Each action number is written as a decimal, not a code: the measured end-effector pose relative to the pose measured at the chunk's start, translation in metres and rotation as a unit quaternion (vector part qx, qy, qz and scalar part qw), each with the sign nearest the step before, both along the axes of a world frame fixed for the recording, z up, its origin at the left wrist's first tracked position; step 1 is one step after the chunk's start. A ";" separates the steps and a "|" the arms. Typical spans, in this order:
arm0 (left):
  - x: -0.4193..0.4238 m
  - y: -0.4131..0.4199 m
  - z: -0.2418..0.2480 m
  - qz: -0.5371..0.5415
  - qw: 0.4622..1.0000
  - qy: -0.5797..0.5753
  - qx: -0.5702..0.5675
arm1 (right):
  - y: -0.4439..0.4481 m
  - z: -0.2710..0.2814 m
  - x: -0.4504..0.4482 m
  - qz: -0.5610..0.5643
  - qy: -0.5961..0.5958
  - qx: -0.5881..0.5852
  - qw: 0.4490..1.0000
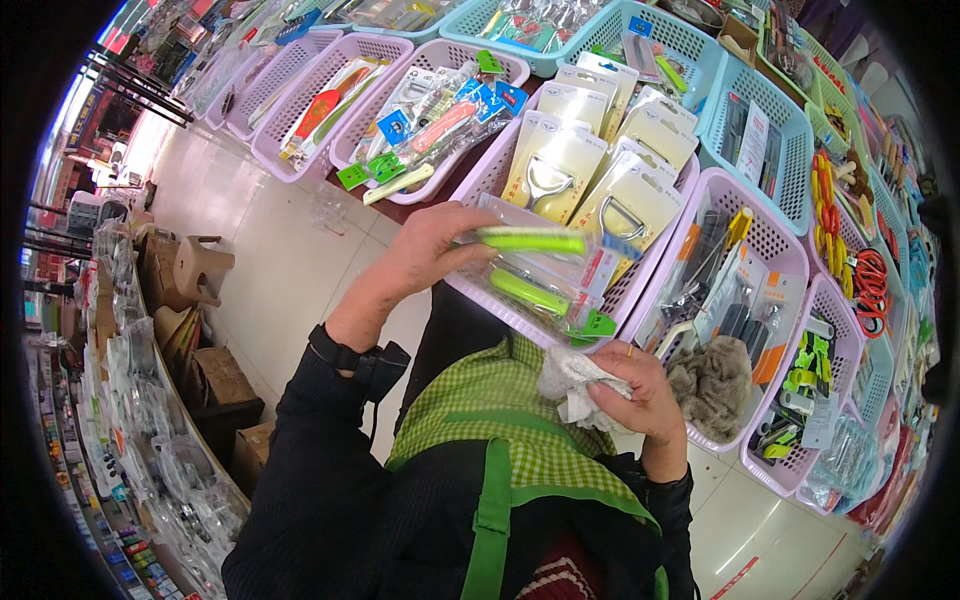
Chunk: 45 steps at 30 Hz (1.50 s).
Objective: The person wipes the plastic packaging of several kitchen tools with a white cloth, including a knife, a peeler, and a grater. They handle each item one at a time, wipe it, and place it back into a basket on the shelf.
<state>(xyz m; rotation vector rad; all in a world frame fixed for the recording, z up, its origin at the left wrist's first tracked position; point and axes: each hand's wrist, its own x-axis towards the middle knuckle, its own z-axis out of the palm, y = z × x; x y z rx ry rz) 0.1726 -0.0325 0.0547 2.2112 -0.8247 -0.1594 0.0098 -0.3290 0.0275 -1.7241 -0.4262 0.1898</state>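
My left hand (427,247) pinches the end of a clear package holding a lime-green-handled tool (536,240), slightly blurred. It is over a lilac plastic basket (481,306). Beneath it in the basket lies a similar packaged tool with a lime-green handle (529,291) and a green tag. Behind these stand several carded Y-shaped peelers (551,181) on cream cards. My right hand (643,386), with a ring on one finger, grips a crumpled white cloth (577,384) just in front of the basket's near edge.
To the right, a brown fuzzy cloth (712,386) lies on another lilac basket (716,180) of packaged tools. A basket of packaged utensils (442,124) sits at the upper left. Blue baskets (780,112) stand behind. A beige stool (201,268) and cardboard boxes (223,375) are on the left floor.
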 end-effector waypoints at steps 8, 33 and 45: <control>-0.012 0.008 0.002 0.027 0.996 0.080 -0.040 | 0.000 -0.001 0.001 -0.003 0.005 0.005 1.000; -0.007 -0.002 -0.003 -0.116 0.984 0.035 0.128 | -0.001 0.000 0.001 0.004 0.022 0.008 1.000; -0.041 -0.010 0.006 0.058 0.906 0.335 -0.250 | -0.002 -0.003 -0.001 -0.013 0.020 0.020 1.000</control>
